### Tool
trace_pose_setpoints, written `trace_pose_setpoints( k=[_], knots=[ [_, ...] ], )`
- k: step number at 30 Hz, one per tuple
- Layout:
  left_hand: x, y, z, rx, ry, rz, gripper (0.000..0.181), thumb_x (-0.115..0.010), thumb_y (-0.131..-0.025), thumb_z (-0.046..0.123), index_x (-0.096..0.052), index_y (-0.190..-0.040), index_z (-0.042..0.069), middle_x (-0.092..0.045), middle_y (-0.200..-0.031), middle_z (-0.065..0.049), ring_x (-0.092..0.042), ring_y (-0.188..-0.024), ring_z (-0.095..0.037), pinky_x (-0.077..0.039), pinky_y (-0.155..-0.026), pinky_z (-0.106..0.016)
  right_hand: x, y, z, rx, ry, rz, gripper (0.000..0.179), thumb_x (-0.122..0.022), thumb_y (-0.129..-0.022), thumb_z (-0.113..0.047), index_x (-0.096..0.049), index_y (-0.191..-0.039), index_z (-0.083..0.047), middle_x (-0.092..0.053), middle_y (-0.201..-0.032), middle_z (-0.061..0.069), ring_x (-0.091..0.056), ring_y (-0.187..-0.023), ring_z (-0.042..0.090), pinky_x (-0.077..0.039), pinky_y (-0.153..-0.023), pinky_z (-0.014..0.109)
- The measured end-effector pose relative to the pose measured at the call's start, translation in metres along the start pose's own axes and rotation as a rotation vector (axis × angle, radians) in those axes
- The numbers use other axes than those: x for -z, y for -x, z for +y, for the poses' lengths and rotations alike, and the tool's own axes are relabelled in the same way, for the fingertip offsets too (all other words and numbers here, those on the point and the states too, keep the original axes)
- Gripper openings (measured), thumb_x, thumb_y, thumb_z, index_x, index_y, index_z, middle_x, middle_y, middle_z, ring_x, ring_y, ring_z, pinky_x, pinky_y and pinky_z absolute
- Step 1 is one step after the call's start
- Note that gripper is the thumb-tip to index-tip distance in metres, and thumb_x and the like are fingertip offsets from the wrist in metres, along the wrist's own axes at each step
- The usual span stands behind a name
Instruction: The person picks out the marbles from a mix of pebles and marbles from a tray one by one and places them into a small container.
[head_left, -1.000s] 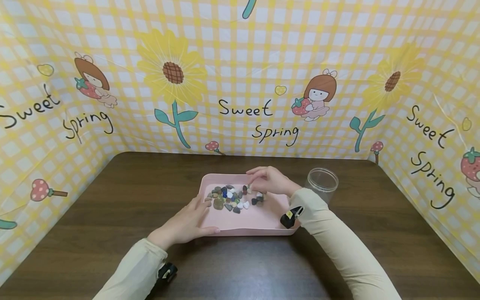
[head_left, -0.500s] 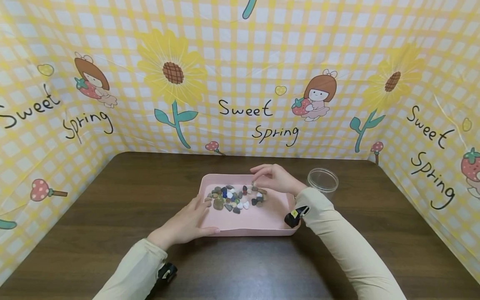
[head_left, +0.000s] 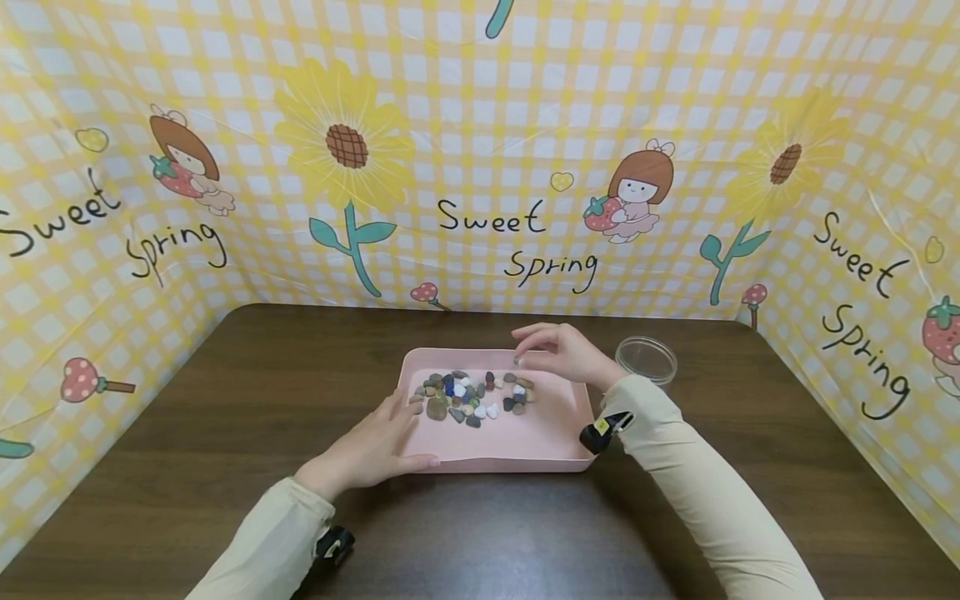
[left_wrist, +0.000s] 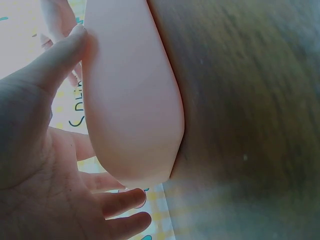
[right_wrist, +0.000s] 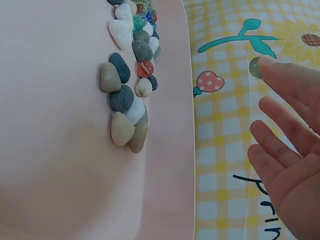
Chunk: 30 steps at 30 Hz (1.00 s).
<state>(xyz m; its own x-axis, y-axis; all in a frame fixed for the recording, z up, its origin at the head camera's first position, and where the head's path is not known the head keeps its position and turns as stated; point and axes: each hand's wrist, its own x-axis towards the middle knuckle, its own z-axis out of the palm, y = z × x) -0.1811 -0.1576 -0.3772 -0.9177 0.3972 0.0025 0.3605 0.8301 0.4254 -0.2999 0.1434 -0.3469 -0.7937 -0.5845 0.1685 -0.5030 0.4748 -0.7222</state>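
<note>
Marble (right_wrist: 255,68) shifted right, hands (head_left: 564,351) near tray rim (head_left: 504,465)

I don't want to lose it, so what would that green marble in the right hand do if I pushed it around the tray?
The green marble would probably roll, since it looks round. It might feel slippery, as its surface looks smooth. The tray has raised sides that would likely stop a gentle roll.

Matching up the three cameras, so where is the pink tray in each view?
Head: the pink tray is just below centre.
Left wrist: its outer wall is left of centre, running off the top.
Right wrist: its floor fills much of the left side.
Shared landmark: the yellow-checked cloth.
</note>
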Motion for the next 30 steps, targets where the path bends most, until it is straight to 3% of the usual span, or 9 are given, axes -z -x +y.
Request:
trace_pose_setpoints(
  k=[12,19,30],
  knots=[
    [-0.001,0.000,-0.001,0.004,-0.007,-0.012,0.089,-0.064,-0.079,0.058,-0.038,-0.139,-0.001,-0.016,-0.151,-0.031,-0.031,-0.134,-0.048,-0.034,-0.105,-0.057,0.008,0.008,-0.001,0.014,-0.017,0.025,0.013,-0.066,-0.086,-0.008,-0.071,-0.097,-0.004,-0.056,-0.132,0.015,-0.048,-0.128,0.029,-0.038,-0.107,0.037],
    [-0.001,-0.001,-0.001,0.010,-0.010,-0.014,0.090,-0.063,-0.079,0.059,-0.037,-0.140,-0.001,-0.016,-0.151,-0.031,-0.031,-0.134,-0.048,-0.033,-0.105,-0.056,0.013,0.013,-0.001,0.030,-0.010,0.035,0.014,-0.066,-0.085,-0.007,-0.071,-0.097,-0.003,-0.055,-0.132,0.018,-0.047,-0.128,0.032,-0.038,-0.106,0.041],
    [-0.002,-0.002,-0.001,0.037,0.007,-0.038,0.089,-0.063,-0.079,0.058,-0.036,-0.141,0.000,-0.014,-0.152,-0.029,-0.028,-0.136,-0.048,-0.032,-0.106,-0.057,0.024,0.024,-0.002,-0.012,-0.018,0.053,0.014,-0.067,-0.085,-0.010,-0.071,-0.097,-0.005,-0.054,-0.134,0.016,-0.044,-0.131,0.030,-0.038,-0.107,0.040]
  ],
)
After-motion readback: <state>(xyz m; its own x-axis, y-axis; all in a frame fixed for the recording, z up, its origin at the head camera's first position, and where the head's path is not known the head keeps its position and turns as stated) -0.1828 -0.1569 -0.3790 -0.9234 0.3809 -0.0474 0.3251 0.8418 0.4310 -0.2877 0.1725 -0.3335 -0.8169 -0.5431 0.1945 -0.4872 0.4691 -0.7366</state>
